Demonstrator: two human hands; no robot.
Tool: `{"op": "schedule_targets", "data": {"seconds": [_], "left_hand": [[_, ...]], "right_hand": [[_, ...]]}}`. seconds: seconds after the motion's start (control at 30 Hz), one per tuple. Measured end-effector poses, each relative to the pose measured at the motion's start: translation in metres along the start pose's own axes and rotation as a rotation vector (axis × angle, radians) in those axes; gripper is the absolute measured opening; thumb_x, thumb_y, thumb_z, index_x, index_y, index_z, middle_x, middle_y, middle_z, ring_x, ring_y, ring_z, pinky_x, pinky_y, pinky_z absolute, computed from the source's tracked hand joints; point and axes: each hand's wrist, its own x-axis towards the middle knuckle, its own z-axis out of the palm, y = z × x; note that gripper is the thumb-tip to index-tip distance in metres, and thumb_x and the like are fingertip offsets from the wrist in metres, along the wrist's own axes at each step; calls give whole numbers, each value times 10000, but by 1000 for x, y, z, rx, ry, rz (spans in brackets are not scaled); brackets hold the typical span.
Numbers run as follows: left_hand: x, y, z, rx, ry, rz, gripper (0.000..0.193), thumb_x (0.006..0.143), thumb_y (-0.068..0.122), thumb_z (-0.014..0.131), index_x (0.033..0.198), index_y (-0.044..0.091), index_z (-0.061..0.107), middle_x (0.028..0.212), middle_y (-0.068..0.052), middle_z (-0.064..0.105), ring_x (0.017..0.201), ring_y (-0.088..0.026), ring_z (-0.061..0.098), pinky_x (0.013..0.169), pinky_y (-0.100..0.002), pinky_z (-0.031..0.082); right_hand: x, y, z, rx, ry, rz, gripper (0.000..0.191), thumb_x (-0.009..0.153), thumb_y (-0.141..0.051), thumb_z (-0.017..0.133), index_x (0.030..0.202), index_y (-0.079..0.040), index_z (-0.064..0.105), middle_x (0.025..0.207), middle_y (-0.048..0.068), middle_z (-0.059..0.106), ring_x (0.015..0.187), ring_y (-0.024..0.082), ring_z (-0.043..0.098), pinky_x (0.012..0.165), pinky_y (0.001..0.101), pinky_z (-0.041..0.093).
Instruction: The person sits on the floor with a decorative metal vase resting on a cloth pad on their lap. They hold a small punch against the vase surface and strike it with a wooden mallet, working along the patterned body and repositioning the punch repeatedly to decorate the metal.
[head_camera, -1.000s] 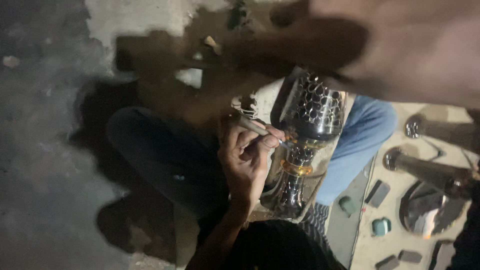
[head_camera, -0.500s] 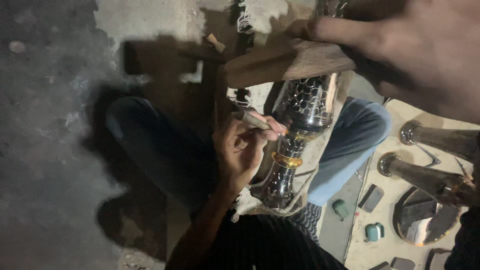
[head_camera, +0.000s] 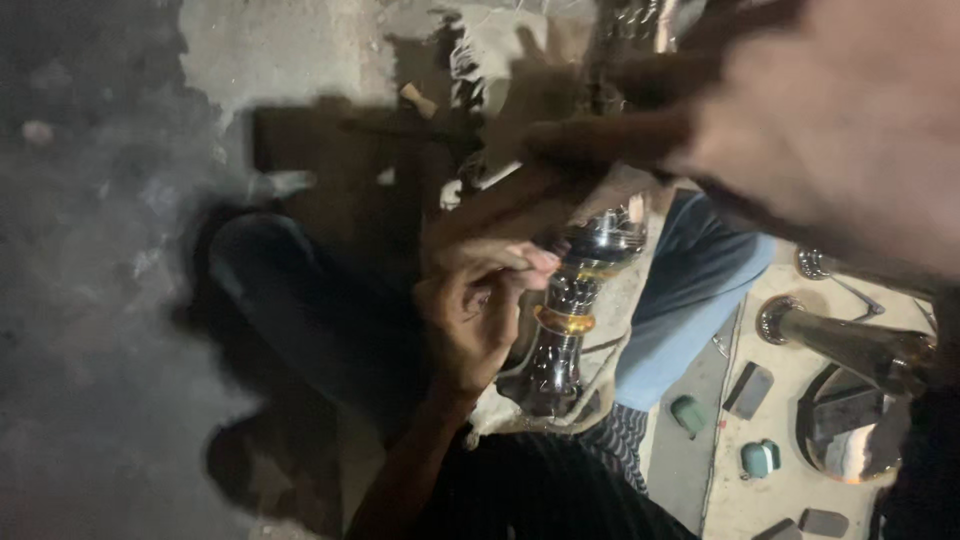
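Note:
A shiny, patterned metal vessel (head_camera: 558, 345) with an amber band on its stem lies tilted on a cloth across my lap. My left hand (head_camera: 475, 320) rests against its stem and pinches a thin rod-like tool (head_camera: 520, 262) to the metal. My right hand (head_camera: 840, 130) is large and blurred at the top right, close to the camera. It grips a wooden mallet (head_camera: 600, 140) whose dark shaft reaches left above the vessel. The mallet and hand hide the vessel's upper bowl.
At the right, on a pale mat, lie a long metal vessel part (head_camera: 850, 345), a round shiny dish (head_camera: 850, 430), two small green objects (head_camera: 688, 413) and dark flat blocks (head_camera: 750, 388). Rough concrete floor (head_camera: 100, 300) lies to the left, beyond my dark trouser leg.
My right hand has swung the wooden mallet in over the vessel, now covering its bowl. The left hand has stayed on the stem with the tool. The view has shifted.

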Motion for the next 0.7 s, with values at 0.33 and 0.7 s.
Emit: {"op": "schedule_targets", "data": {"seconds": [0.33, 0.7], "left_hand": [[6, 2, -10, 89, 43, -82, 87, 976, -120, 603, 995, -36, 592, 963, -151, 724, 913, -195, 752, 827, -302, 672], [14, -10, -41, -97, 93, -122, 157, 1092, 16, 650, 1203, 24, 538, 1112, -102, 675, 1053, -168, 724, 924, -312, 637]], "right_hand": [[29, 11, 26, -44, 322, -79, 635, 856, -252, 591, 1483, -325, 526, 1033, -12, 703, 635, 69, 667, 597, 209, 538], [-6, 0, 117, 783, 1079, 10, 536, 912, -53, 757, 1417, 7, 586, 1167, 148, 718, 998, 214, 725, 865, 306, 601]]}}
